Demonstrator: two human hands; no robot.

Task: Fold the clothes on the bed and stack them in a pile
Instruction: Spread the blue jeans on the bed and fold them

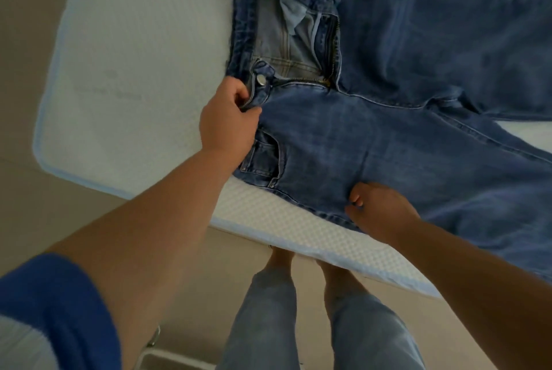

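A pair of blue jeans (388, 77) lies spread on the white mattress (128, 50), waistband to the left, legs running off to the right. The fly is unzipped and the waist gapes, showing the paler inside. My left hand (230, 118) pinches the waistband just below the metal button (261, 80). My right hand (379, 211) grips the denim at the outer seam of the near leg, close to the mattress's front edge.
The mattress has a light blue trimmed edge (298, 245) running diagonally in front of me. My legs in light jeans and my bare feet (280, 259) stand on the beige floor right against it. A white object (158, 354) sits low by my left leg.
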